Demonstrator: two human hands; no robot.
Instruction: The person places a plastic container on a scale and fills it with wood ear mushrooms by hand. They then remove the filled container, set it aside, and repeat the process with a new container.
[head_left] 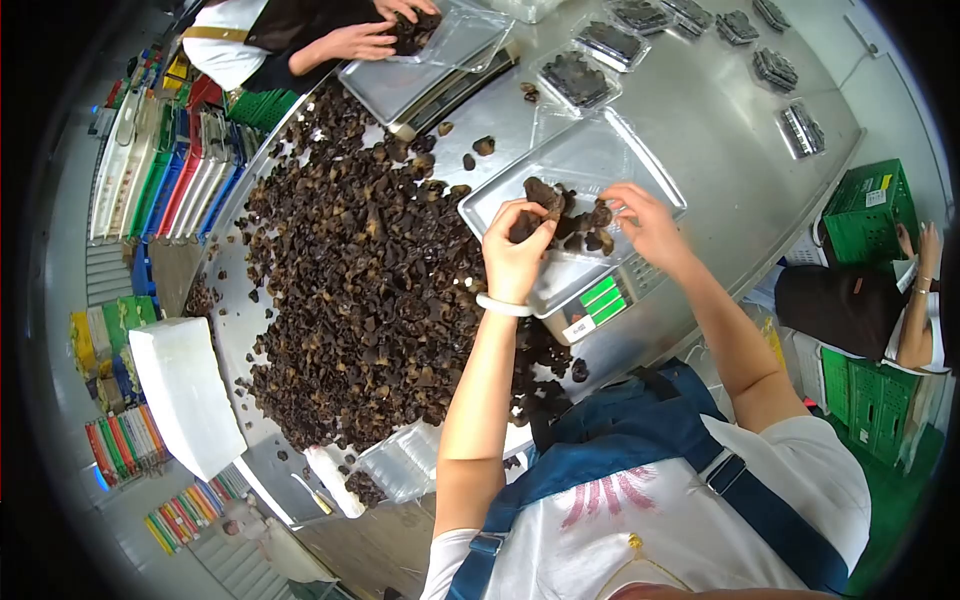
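My left hand (517, 245) pinches a large brown piece of wood ear mushroom (545, 194) above a clear plastic box (625, 160) on the scale's steel pan (478, 212). On the box's other side, my right hand (648, 226) has its thumb and fingertips closed on a smaller dark piece of mushroom (602, 213). More wood ear pieces (572, 243) lie between the two hands, inside the box. The scale's display (600, 300) glows green just below the pan. A white band circles my left wrist.
A wide heap of wood ear mushrooms (370, 270) covers the steel table on the left. Filled clear boxes (575, 80) stand at the back. A co-worker's hands (365, 38) are over another scale (455, 95). Stacked empty boxes (405, 462) and a white foam block (185, 395) are nearby.
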